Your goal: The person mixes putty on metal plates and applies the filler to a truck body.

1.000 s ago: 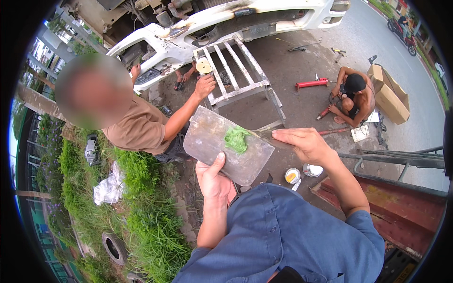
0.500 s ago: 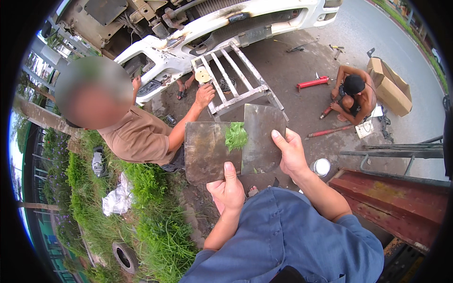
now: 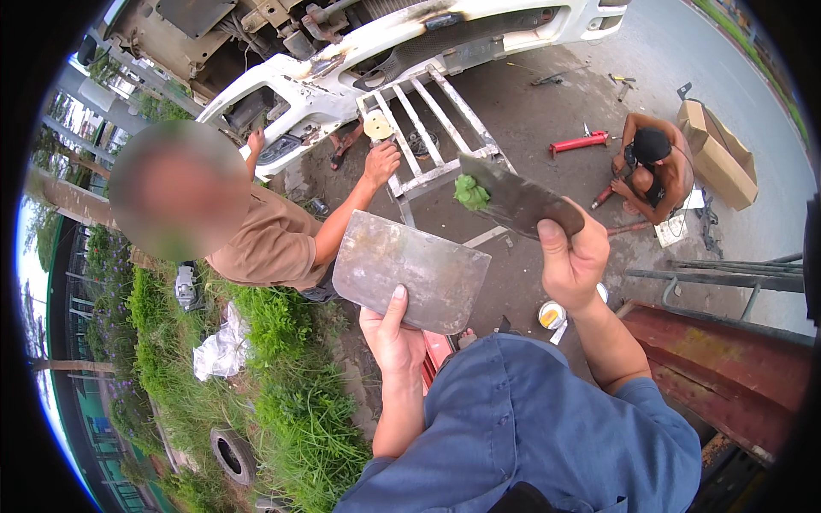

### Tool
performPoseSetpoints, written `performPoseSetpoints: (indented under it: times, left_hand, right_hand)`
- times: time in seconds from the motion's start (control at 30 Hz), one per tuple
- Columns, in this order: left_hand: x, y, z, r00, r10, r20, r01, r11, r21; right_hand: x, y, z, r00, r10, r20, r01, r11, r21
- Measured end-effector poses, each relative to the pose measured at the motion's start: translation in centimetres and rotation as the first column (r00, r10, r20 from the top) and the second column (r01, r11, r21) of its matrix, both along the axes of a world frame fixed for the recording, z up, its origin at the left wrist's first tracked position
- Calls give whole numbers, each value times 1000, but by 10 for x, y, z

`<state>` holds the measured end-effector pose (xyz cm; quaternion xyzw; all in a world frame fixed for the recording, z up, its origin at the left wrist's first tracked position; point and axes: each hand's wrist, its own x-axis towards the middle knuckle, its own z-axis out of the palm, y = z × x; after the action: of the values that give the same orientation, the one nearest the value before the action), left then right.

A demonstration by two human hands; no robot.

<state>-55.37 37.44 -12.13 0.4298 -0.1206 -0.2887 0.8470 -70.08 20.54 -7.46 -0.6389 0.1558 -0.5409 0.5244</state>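
My left hand (image 3: 392,335) is closed on a flat, scuffed grey metal plate (image 3: 410,263) held level in front of my body. My right hand (image 3: 575,262) grips a darker thin spreader blade (image 3: 523,201), raised and tilted to the plate's upper right. A lump of green paste (image 3: 472,194) clings near the blade's far end; the plate's top carries only smears and stains. Below, two round tins (image 3: 552,313) stand on the pavement, partly behind my right arm, one with yellow contents.
A co-worker (image 3: 256,231) stands ahead-left beside a white metal stand (image 3: 432,128) and damaged white vehicle bumper (image 3: 329,68). A crouching worker (image 3: 658,171) is at right, near a red jack (image 3: 577,142), cardboard box (image 3: 714,158) and red metal structure (image 3: 701,368). Weeds (image 3: 291,376) border the left.
My right hand has lifted the blade up and away from the plate, carrying the green paste off it. My left hand keeps the plate, shifting slightly.
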Motion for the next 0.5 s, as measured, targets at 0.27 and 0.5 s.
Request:
performPoseSetpoints:
  times: [0.27,0.5]
  left_hand:
    - [2,-8,-8,997,-43,-69,39,997,-66]
    - [7,-9,6,997,-46,56,48,998,-45]
  right_hand:
    - [0,-14,-36,891,146,-430,-396,714,-578]
    - [-43,-40,-50,884,-45,-465,-294,720,-628]
